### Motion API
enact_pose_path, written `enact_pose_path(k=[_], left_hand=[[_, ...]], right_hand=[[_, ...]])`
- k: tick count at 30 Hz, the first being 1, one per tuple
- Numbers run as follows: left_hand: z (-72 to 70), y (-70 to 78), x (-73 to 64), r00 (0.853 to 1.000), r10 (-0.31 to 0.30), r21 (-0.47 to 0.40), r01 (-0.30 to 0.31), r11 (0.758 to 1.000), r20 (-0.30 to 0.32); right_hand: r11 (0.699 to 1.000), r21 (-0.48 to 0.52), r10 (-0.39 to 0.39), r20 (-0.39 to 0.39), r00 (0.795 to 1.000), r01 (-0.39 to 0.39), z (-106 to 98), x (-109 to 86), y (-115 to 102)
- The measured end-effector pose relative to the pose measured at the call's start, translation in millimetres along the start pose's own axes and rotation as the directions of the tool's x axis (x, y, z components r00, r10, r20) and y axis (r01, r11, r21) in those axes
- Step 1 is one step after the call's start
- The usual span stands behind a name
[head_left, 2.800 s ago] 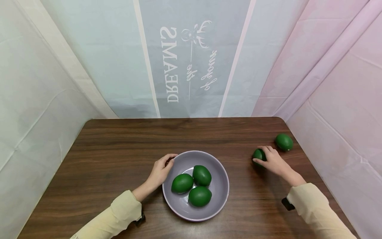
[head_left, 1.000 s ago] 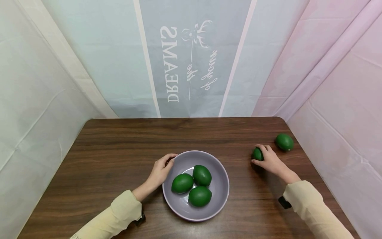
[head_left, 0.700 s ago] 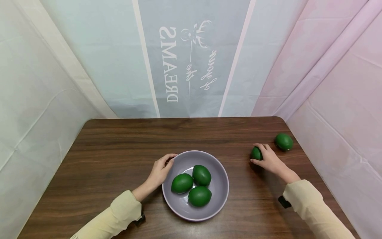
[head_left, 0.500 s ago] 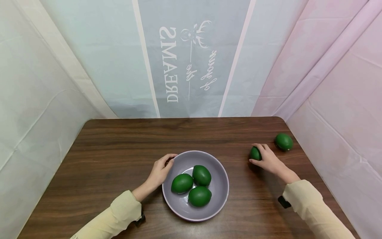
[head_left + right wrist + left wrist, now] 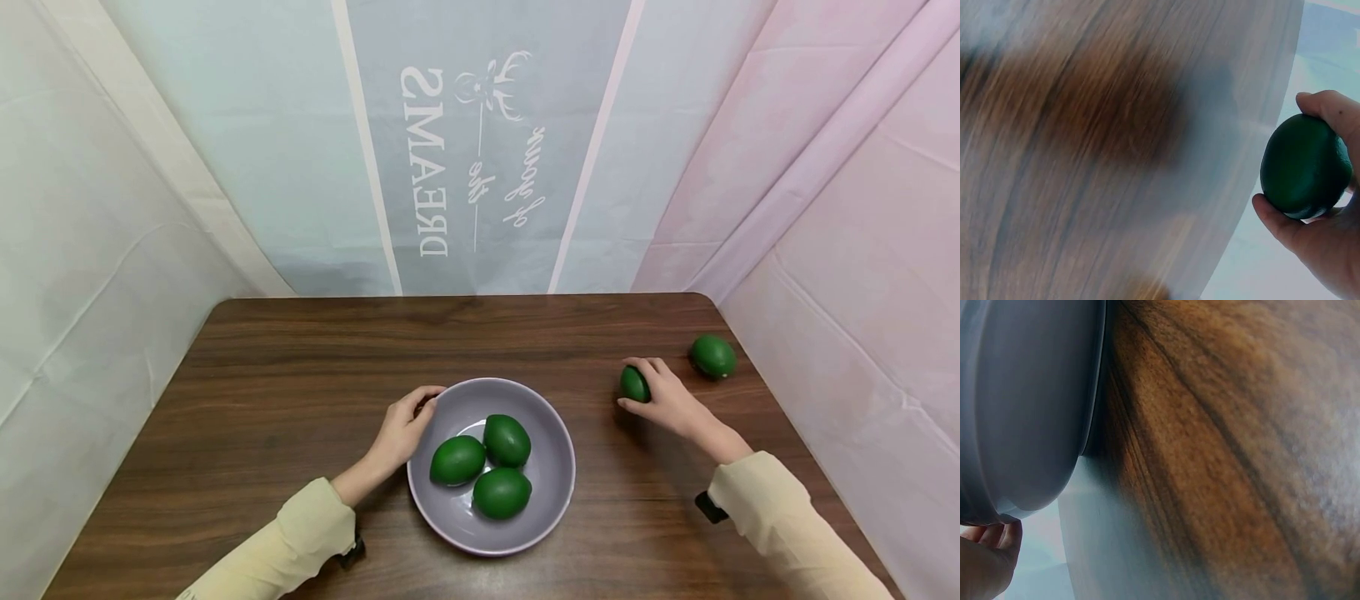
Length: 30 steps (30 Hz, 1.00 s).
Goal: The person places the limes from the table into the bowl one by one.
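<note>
a pale blue and white fabric backdrop (image 5: 300,125) is stretched across the top of the head view. below it, a dark brown, wood-grained desk (image 5: 322,342) fills the lower half. two pale yellow cloth sleeves (image 5: 277,533) (image 5: 795,517) are seen at the bottom left and bottom right.

a round, glossy, grey-lilac bowl (image 5: 557,475) is set just below the centre of the frame. at its upper-left rim the left hand (image 5: 396,429) is rested, and by that grip, with fingers bent against the edge, the bowl appears to be steadied. three oval, dark green, lime-like fruits (image 5: 458,460) (image 5: 507,441) (image 5: 502,492) are grouped inside it.

right of centre, the right hand (image 5: 665,402) is seen with its grip closed around a similar held green fruit (image 5: 633,385), pinched between thumb and fingers; the same hold is shown at the right of the right wrist view. another loose green fruit (image 5: 713,357) is left near the desk's right edge.

since the earlier frames, the held green fruit has been carried slightly leftward, while the bowl has been kept in place. for the work in hand, a firm hold seems to have been gained; whether the desk is fully cleared cannot be told.
</note>
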<state>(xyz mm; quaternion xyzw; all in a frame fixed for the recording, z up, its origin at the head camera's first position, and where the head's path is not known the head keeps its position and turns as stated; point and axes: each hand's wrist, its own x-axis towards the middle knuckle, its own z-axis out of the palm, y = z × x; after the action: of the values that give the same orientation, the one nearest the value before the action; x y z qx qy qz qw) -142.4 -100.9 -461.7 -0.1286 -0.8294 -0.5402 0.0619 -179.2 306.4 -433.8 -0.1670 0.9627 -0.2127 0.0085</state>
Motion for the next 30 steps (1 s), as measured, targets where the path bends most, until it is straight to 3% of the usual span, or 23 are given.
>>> enact_pose_path(k=[8,16,30], left_hand=[[1.1,4.7,0.4,0.999,-0.030,0.005,0.030,1.000,-0.012],[-7.5,40.8,-3.3,0.999,-0.039,0.004,0.039,0.999,0.000],[-9.4,43.7,-2.9,0.999,-0.044,-0.006,0.044,0.999,0.011]], right_hand=[[0.998,0.004,-0.057,-0.015,0.998,0.057,0.2,1.7,-10.9],[0.997,0.008,-0.082,-0.001,0.997,0.082,-3.4,2.5,-22.5],[0.988,0.024,-0.154,-0.008,0.988,0.154,-7.4,3.0,-43.0]])
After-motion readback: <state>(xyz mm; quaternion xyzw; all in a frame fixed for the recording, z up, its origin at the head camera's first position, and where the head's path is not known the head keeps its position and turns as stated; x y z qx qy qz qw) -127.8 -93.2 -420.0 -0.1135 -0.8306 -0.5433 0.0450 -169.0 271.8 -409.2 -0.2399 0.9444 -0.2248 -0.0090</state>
